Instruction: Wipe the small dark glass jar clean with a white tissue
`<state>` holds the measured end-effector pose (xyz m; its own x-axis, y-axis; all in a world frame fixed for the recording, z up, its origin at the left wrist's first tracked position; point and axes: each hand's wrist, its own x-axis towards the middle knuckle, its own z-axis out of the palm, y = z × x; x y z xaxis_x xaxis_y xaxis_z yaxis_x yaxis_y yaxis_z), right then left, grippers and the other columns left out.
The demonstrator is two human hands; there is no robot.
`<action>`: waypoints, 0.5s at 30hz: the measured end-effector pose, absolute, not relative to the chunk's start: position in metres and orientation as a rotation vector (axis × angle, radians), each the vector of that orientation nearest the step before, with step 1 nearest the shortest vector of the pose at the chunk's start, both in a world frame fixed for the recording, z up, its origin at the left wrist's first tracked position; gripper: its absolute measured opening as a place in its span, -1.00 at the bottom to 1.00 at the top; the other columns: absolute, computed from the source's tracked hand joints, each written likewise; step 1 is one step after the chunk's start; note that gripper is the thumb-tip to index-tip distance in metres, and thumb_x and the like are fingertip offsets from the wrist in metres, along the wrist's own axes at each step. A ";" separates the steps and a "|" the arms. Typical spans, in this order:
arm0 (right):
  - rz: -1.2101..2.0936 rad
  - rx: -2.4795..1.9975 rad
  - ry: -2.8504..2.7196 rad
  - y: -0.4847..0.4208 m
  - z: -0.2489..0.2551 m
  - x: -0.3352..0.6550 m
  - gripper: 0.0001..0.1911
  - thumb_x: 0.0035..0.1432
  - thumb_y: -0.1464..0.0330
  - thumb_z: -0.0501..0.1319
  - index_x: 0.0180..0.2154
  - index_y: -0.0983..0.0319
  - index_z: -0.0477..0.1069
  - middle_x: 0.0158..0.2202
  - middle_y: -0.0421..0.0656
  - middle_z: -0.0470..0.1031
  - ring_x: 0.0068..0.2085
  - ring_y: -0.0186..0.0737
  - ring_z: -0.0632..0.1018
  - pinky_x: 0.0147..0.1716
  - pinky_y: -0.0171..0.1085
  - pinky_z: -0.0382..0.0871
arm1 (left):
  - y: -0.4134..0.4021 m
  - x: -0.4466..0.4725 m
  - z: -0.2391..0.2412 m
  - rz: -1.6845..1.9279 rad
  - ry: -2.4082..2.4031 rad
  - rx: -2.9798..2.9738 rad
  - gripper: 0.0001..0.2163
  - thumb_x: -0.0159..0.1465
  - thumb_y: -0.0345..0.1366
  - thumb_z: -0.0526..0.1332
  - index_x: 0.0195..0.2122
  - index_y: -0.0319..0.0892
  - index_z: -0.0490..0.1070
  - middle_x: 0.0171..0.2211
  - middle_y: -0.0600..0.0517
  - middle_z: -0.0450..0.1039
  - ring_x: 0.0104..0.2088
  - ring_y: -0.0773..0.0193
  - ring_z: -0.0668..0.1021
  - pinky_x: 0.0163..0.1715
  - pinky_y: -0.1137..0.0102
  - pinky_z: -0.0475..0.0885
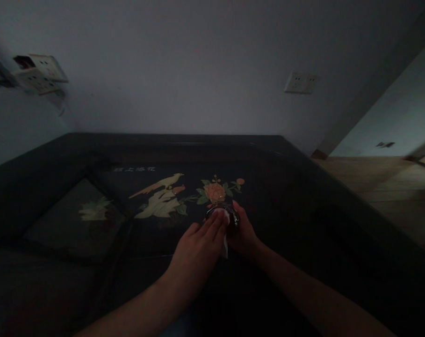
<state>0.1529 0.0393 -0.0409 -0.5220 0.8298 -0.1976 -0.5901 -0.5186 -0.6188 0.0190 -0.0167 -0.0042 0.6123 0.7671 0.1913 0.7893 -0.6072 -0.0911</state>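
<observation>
Both my hands meet over a dark table (278, 206) bearing an inlaid picture. My right hand (245, 231) is closed around the right side of a small, dark, shiny round object (235, 219); it looks like a glass dish, but the dim light hides its exact kind. In my left hand (203, 238) is a white tissue (225, 250), pressed by the fingers against the top of that object. One end of the tissue hangs down between my hands. Just beyond them lies an orange inlaid flower (215, 192) with green leaves.
An inlaid bird (163, 183) on a pale rock lies left of the flower. At the left is a diamond-shaped framed panel (72, 220). A pale wall (184, 84) backs the table, with sockets (301, 83) on it. Wooden floor (370, 180) shows at right.
</observation>
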 end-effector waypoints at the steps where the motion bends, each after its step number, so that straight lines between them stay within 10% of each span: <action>1: 2.091 -0.608 -0.618 0.040 -0.042 0.153 -0.56 0.03 0.02 0.13 -0.27 0.24 0.47 -0.35 -0.11 0.56 -0.18 -0.12 0.55 -0.15 -0.18 0.40 | -0.017 0.017 -0.002 -0.194 -1.277 -2.667 -0.56 0.26 -0.56 -0.06 0.17 -0.30 0.24 0.21 -0.17 0.24 0.20 0.15 0.34 0.05 0.22 0.38; 15: 2.027 -0.710 -0.646 0.037 -0.033 0.156 -0.51 0.09 0.05 0.05 -0.18 0.27 0.49 -0.34 -0.08 0.59 -0.19 -0.08 0.57 -0.18 -0.15 0.42 | -0.018 0.021 -0.004 -0.340 -1.104 -2.851 -0.51 0.23 -0.58 -0.06 0.22 -0.40 0.11 0.20 -0.20 0.27 0.23 0.22 0.30 0.25 0.22 0.08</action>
<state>0.1564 0.0368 -0.0331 -0.4604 0.8550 -0.2387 -0.5593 -0.4882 -0.6700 0.0207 -0.0184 -0.0038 0.7181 0.6574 0.2283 0.6719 -0.7404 0.0186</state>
